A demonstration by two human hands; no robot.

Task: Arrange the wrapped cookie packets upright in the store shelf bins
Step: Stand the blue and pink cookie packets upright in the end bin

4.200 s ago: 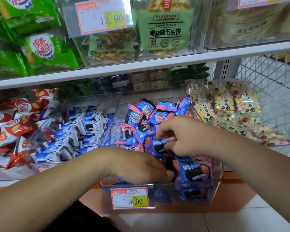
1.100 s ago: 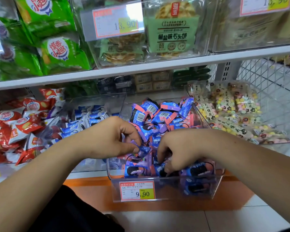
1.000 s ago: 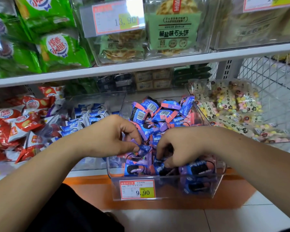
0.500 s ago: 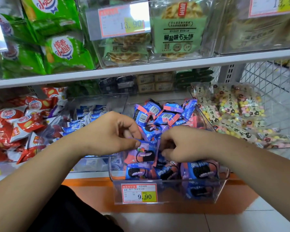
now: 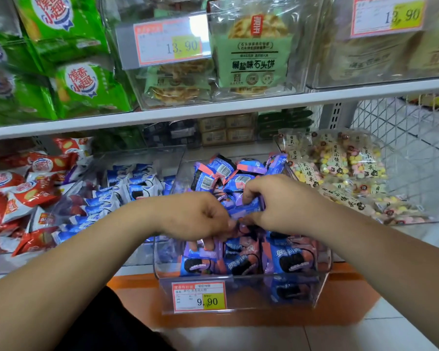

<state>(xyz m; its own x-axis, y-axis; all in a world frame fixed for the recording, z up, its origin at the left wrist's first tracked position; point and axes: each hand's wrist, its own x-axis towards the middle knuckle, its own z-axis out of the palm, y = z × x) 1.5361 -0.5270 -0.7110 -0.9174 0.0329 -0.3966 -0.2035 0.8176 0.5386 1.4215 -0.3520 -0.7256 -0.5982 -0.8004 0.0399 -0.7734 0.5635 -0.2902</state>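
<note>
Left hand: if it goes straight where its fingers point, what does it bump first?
Probably the cookie packets standing at the front of the clear bin; the left hand has its fingers curled down at them.

Blue-pink pkts, red/yellow price tag

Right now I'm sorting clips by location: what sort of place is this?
Most likely a shop's snack aisle: clear plastic bins of blue-and-purple wrapped cookie packets sit under a white shelf board, and red-and-yellow printed price tags reading 9.90 and 13.90 hang on the bins.
</note>
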